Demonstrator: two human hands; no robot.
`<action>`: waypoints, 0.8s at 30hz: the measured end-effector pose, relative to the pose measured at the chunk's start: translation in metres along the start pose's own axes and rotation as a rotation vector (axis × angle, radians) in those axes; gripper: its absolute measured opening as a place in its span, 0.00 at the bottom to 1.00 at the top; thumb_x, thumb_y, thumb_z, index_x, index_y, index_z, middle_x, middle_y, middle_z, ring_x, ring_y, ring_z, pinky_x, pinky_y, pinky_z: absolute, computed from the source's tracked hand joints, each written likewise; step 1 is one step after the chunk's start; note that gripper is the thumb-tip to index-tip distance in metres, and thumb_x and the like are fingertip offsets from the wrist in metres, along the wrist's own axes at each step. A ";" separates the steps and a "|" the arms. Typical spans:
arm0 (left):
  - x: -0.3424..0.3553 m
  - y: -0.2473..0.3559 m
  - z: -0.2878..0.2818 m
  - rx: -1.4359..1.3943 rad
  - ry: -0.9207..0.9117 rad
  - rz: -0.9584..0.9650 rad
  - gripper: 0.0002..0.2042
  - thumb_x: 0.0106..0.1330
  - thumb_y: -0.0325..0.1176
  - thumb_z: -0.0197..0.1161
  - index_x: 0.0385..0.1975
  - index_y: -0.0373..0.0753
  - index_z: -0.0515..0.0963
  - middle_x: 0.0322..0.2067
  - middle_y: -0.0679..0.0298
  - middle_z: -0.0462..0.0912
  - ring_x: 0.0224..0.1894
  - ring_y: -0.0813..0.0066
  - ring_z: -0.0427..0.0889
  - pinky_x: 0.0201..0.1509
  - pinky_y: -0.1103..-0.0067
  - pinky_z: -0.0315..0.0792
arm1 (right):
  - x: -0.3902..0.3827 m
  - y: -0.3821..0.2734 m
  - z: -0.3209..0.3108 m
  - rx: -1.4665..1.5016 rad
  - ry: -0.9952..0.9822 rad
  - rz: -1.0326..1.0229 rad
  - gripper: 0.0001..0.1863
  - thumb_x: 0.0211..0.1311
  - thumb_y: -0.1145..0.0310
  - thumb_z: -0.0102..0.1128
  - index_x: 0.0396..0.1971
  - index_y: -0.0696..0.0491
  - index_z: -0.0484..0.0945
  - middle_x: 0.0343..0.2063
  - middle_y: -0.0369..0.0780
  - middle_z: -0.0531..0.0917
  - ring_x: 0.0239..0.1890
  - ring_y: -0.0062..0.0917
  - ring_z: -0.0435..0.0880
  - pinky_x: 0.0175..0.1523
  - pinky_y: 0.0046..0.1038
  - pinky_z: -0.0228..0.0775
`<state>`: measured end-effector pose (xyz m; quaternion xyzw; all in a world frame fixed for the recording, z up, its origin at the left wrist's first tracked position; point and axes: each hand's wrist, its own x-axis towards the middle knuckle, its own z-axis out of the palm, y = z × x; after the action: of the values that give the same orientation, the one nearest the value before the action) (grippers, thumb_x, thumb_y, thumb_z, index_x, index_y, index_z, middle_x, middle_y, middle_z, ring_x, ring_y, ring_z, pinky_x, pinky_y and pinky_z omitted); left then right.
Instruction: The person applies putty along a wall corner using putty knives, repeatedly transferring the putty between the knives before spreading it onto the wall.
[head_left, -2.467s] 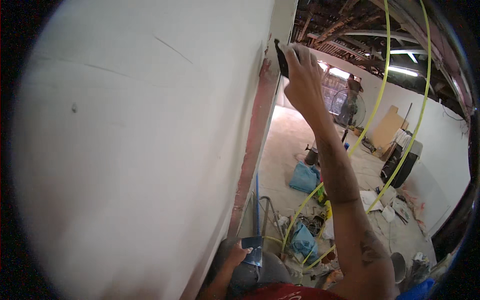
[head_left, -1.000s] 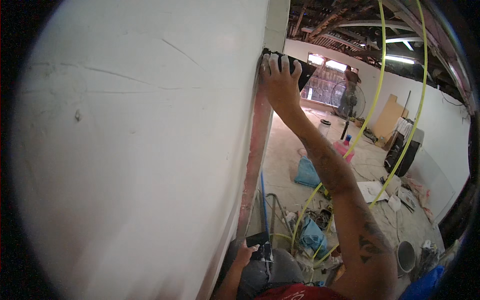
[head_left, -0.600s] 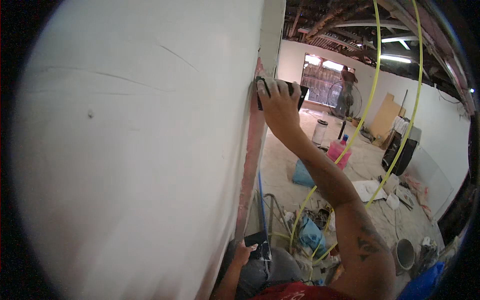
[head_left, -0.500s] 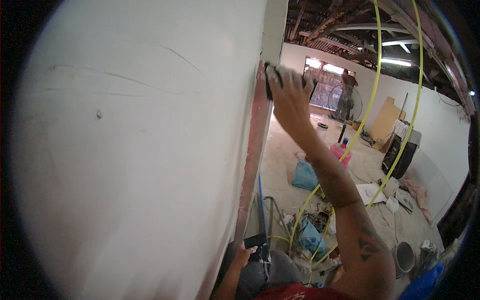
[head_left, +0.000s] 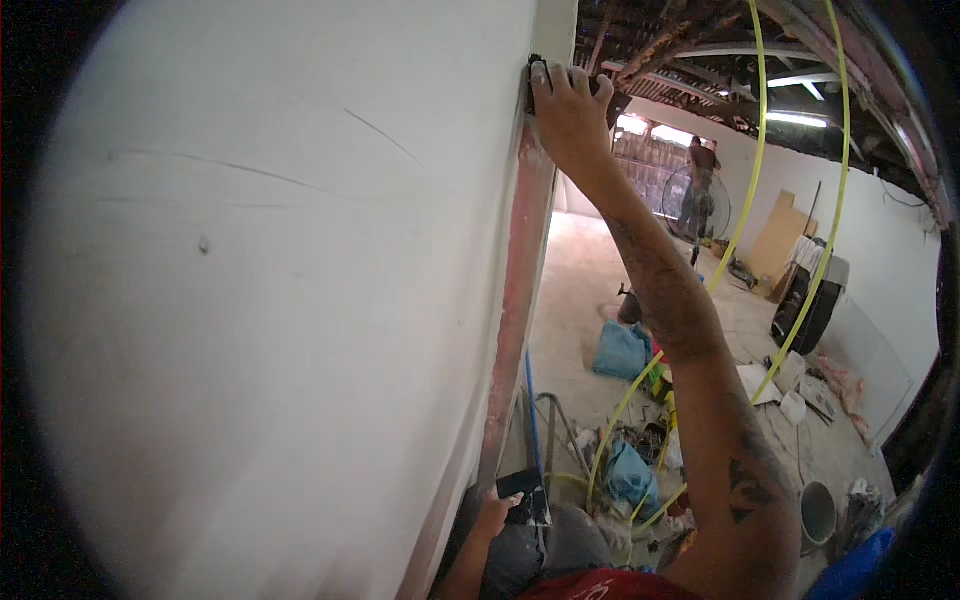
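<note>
My right hand point(head_left: 572, 112) reaches high along the narrow end face of the white wall point(head_left: 300, 330). Its fingers are bent over a flat black spreader point(head_left: 619, 106) pressed to that face. Below the hand runs a pinkish, rough-edged strip point(head_left: 518, 255); above it the face is pale grey. Low down, near my lap, my left hand point(head_left: 492, 517) grips a black plate point(head_left: 522, 484) smeared with whitish paste. The thumb lies on top of the plate, and the other fingers are mostly hidden.
Yellow hoses point(head_left: 757, 150) hang down at the right. Beyond the wall end, blue bags point(head_left: 622, 347), a grey bucket point(head_left: 817, 515) and cluttered tools lie on the floor. Farther off, another person point(head_left: 697, 180) stands behind a round fan point(head_left: 690, 205).
My right hand has slid upward along the wall end with the spreader, uncovering more of the pink strip. My left hand keeps its hold on the black plate low down.
</note>
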<state>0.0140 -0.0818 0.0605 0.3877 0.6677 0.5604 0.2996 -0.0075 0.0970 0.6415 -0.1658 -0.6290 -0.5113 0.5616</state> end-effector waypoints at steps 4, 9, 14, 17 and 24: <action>-0.003 0.002 -0.008 -0.103 -0.217 0.007 0.29 0.50 0.34 0.67 0.49 0.24 0.64 0.50 0.42 0.66 0.53 0.58 0.68 0.56 0.71 0.61 | -0.007 -0.003 0.001 -0.039 0.005 -0.028 0.23 0.47 0.68 0.54 0.48 0.52 0.70 0.45 0.38 0.71 0.48 0.31 0.68 0.53 0.48 0.54; -0.001 0.000 -0.002 -0.250 -0.041 -0.149 0.26 0.40 0.27 0.64 0.46 0.39 0.74 0.52 0.43 0.67 0.52 0.47 0.68 0.54 0.65 0.63 | -0.014 -0.008 0.001 -0.087 -0.057 -0.047 0.21 0.47 0.67 0.54 0.45 0.53 0.72 0.46 0.39 0.70 0.49 0.32 0.67 0.53 0.49 0.54; 0.001 -0.001 -0.003 -0.334 -0.092 0.055 0.29 0.46 0.27 0.64 0.53 0.36 0.65 0.52 0.47 0.66 0.52 0.57 0.68 0.52 0.69 0.65 | -0.020 -0.013 0.000 -0.072 -0.006 -0.053 0.19 0.48 0.68 0.54 0.43 0.53 0.73 0.46 0.39 0.70 0.50 0.34 0.67 0.52 0.48 0.54; 0.001 -0.004 -0.003 -0.441 -0.121 -0.091 0.31 0.51 0.28 0.64 0.55 0.28 0.59 0.49 0.49 0.67 0.51 0.65 0.68 0.51 0.76 0.67 | -0.024 -0.013 0.002 -0.079 -0.001 -0.057 0.18 0.48 0.68 0.53 0.43 0.53 0.73 0.46 0.39 0.70 0.49 0.34 0.67 0.52 0.48 0.54; 0.013 -0.036 0.008 -0.390 -0.038 -0.218 0.32 0.50 0.26 0.58 0.57 0.32 0.57 0.41 0.56 0.76 0.36 0.68 0.78 0.46 0.72 0.70 | -0.035 -0.020 0.000 -0.100 -0.043 -0.075 0.23 0.50 0.67 0.54 0.48 0.57 0.70 0.45 0.42 0.69 0.50 0.37 0.66 0.51 0.52 0.54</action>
<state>0.0073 -0.0687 0.0243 0.2583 0.5791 0.6358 0.4401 -0.0126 0.1015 0.6016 -0.1808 -0.6204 -0.5591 0.5194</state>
